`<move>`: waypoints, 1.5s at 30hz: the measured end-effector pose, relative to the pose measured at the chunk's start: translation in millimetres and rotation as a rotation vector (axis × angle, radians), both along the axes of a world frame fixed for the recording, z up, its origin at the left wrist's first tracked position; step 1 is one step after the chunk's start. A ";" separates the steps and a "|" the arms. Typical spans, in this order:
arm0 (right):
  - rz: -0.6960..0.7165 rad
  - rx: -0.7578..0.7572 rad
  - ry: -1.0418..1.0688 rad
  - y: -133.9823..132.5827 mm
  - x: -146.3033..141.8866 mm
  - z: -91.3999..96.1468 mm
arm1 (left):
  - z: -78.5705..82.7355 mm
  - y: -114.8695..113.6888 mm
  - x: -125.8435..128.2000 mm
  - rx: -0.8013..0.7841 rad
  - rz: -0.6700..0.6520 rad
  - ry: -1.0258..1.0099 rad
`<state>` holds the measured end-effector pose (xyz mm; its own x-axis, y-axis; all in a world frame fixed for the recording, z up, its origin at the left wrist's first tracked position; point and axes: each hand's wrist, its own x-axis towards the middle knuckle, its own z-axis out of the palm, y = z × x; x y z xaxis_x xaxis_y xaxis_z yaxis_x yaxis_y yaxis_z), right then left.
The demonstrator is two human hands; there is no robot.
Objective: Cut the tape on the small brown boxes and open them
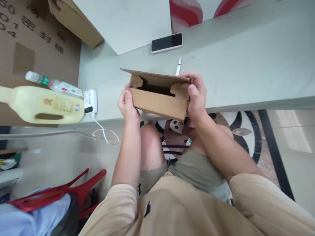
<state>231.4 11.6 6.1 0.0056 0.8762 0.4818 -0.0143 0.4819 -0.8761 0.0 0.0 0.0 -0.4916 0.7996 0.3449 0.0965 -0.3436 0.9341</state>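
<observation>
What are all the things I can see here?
small cardboard box: one, brown, held above the table edge
table: one, pale grey, across the top
phone: one, white-edged, dark screen, far on table
pen-like stick: one, white, behind the box
jug: one, pale yellow, on its side, left
bottle: one, clear, behind the jug
charger: one, white, cabled, beside the jug
large carton: one, brown, upper left
chair: one, red, lower left
left hand: one, gripping box's left end
right hand: one, gripping box's right end
</observation>
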 end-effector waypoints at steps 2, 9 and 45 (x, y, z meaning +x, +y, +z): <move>-0.002 0.014 -0.006 -1.4 1.9 -0.2 | -3.8 1.3 -1.5 0.019 -0.029 0.005; 0.021 -0.005 -0.140 -1.0 8.7 -4.1 | -5.6 -1.7 -2.9 0.005 -0.052 0.054; 0.096 -0.217 -0.129 9.5 14.1 -17.5 | -4.3 -15.8 -45.4 -0.107 0.109 -0.192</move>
<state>245.5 21.1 -11.4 -0.1316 0.9526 0.2743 0.0673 0.2846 -0.9563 -45.4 -15.8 -4.3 -0.6254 0.7653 0.1524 -0.0556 -0.2386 0.9695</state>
